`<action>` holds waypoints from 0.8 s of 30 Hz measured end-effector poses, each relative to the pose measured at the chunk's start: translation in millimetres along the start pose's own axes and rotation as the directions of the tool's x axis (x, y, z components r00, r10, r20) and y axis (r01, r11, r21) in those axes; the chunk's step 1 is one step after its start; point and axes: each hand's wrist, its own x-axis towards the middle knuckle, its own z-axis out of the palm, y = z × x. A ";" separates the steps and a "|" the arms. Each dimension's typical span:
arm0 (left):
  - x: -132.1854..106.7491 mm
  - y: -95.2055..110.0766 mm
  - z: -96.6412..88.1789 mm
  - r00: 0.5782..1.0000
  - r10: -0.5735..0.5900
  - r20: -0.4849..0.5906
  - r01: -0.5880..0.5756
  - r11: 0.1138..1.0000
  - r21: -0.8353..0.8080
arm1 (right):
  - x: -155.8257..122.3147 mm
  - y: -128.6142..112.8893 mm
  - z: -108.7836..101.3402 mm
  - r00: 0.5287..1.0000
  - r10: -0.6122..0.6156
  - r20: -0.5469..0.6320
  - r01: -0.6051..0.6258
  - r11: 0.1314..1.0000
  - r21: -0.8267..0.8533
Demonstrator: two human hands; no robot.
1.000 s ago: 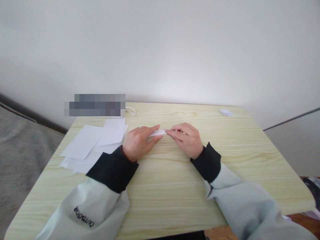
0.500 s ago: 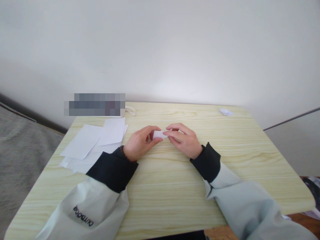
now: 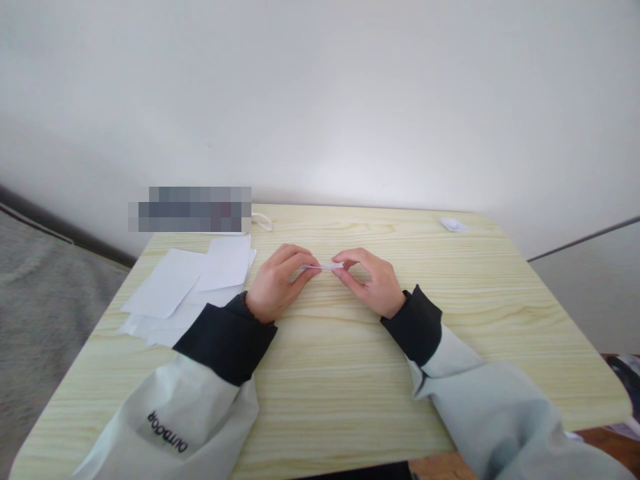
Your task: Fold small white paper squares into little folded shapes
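Note:
A small folded white paper strip (image 3: 324, 267) is held edge-on just above the light wooden table (image 3: 350, 373), near its middle. My left hand (image 3: 276, 283) pinches its left end with thumb and fingers. My right hand (image 3: 370, 280) pinches its right end. Both wrists rest on or close to the tabletop. The folds of the strip are too small to make out.
Several loose white paper sheets (image 3: 185, 287) lie overlapped at the table's left side. A small white folded piece (image 3: 453, 225) sits at the far right corner. A white cord loop (image 3: 263, 221) lies by a blurred object at the far left edge. A white wall stands behind.
The paper piece has turned from showing its flat face to lying thin and edge-on between my fingertips. My fingers have curled closer over its ends. The hands have stayed in place.

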 end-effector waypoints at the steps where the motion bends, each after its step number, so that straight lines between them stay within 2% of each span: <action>1: 0.1 0.0 -0.1 1.000 0.005 -0.017 -0.004 1.000 0.024 | 0.0 -0.7 -0.1 1.000 -0.009 -0.012 0.009 1.000 0.003; 7: -0.1 -0.1 0.3 0.999 0.017 -0.028 -0.014 0.994 0.108 | 0.5 -2.7 -1.2 0.990 -0.088 -0.107 0.090 0.996 0.016; 12: -1.3 -0.5 1.3 1.000 -0.011 -0.002 0.011 0.994 0.106 | 0.8 0.0 -1.7 0.985 -0.130 -0.114 0.125 0.991 -0.050; 20: -3.1 2.5 1.0 0.997 -0.058 0.044 0.054 0.995 0.089 | -2.9 4.2 1.1 0.994 -0.059 -0.088 0.056 0.998 -0.038; 24: -2.9 2.8 1.5 1.000 0.000 0.023 -0.002 0.997 0.078 | -3.6 4.6 1.7 0.996 -0.041 -0.073 0.039 0.999 -0.039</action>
